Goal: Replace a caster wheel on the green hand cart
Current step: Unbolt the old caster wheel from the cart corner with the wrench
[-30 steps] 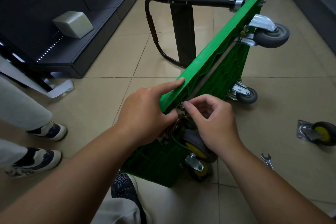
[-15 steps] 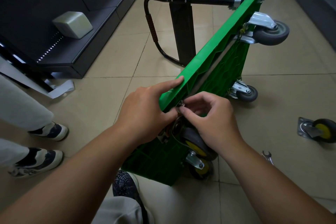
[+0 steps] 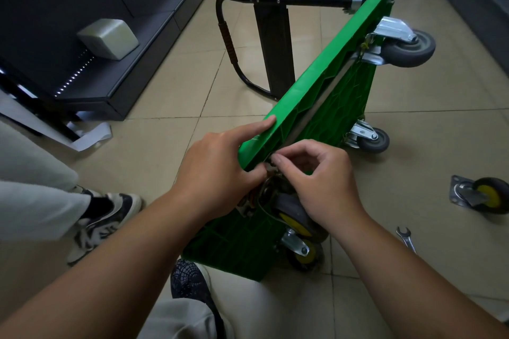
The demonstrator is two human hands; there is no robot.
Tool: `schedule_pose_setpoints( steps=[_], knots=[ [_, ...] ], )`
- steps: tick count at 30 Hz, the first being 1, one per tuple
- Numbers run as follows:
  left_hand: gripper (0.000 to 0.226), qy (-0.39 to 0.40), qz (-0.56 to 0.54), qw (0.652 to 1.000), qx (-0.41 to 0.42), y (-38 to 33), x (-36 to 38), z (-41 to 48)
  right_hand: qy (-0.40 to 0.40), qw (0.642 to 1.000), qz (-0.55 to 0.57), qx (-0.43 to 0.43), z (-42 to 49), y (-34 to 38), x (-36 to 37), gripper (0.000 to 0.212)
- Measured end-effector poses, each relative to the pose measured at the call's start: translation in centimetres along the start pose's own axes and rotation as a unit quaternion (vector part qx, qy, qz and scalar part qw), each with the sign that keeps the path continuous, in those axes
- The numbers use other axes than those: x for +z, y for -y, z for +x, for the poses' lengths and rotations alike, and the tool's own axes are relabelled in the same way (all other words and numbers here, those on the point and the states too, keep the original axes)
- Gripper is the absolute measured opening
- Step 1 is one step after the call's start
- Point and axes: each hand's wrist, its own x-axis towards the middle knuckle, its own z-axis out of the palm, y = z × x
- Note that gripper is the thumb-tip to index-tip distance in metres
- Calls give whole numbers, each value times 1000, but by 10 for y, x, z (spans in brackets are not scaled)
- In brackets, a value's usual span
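The green hand cart (image 3: 316, 102) stands on its long edge on the tiled floor, underside facing right. My left hand (image 3: 220, 165) grips its near top corner, forefinger along the edge. My right hand (image 3: 322, 181) pinches a small fastener at that corner, above a yellow-hubbed caster (image 3: 294, 221) on the underside; the fastener is mostly hidden by my fingers. A second yellow-hubbed caster (image 3: 301, 253) sits lower down. Two grey casters (image 3: 407, 48) (image 3: 371, 140) are at the far end. A loose yellow-hubbed caster (image 3: 484, 195) lies on the floor to the right.
A spanner (image 3: 405, 237) lies on the tiles near my right forearm. The cart's black handle (image 3: 271, 33) rests folded out to the left. A dark low shelf unit (image 3: 96, 44) carries a pale box (image 3: 108, 37). Another person's legs and shoes (image 3: 104, 215) stand at left.
My right hand's thumb and fingers have shifted slightly left at the cart's corner, working on the fastener. My left hand keeps its grip. The cart has barely moved.
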Motion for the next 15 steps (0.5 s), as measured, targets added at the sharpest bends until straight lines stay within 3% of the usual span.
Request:
schedule_pose_setpoints(
  steps=[8,15],
  knots=[
    [71,3,3,1000,0,1,1,1,3,998,31,60,1,0,1,9],
    [70,-8,-3,1000,-1,1,1,0,24,998,7,53,-1,5,-2,6]
  ],
)
